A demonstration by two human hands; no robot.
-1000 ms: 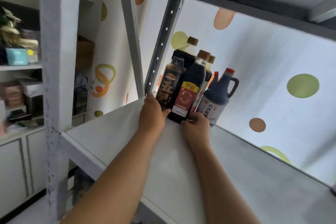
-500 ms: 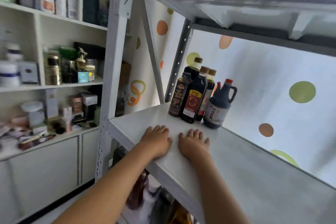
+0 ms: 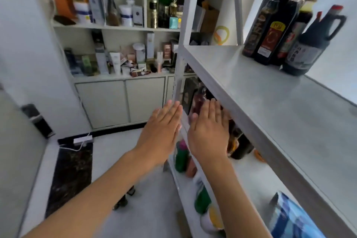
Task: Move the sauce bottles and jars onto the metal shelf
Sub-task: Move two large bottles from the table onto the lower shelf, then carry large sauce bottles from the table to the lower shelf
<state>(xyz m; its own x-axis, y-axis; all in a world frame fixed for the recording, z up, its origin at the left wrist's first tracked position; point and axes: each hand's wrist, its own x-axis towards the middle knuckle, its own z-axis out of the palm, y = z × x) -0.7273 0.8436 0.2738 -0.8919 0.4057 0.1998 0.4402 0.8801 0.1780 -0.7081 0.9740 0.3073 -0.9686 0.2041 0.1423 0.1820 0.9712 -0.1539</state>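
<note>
Several dark sauce bottles (image 3: 274, 31) stand grouped at the far left corner of the grey metal shelf (image 3: 260, 102), beside a dark jug with a handle and red cap (image 3: 309, 44). Below and in front of that shelf board, my left hand (image 3: 162, 133) and my right hand (image 3: 208, 133) hover side by side with straight fingers, holding nothing. Behind my right hand, on the lower level, a dark red bottle (image 3: 199, 100) and other dark jars (image 3: 239, 145) are partly hidden. A green bottle (image 3: 181, 156) and another green bottle (image 3: 202, 199) stand further down.
A white wall unit (image 3: 116, 52) crowded with boxes and cosmetics fills the left background, with cabinet doors (image 3: 123, 100) beneath. A dark mat (image 3: 71, 172) and a white power strip (image 3: 83, 139) lie on the floor. A blue packet (image 3: 293, 218) sits on the lower shelf at right.
Both hands have left the shelf top and dropped below its front edge. The view has swung down and left, so the bottles now sit at upper right.
</note>
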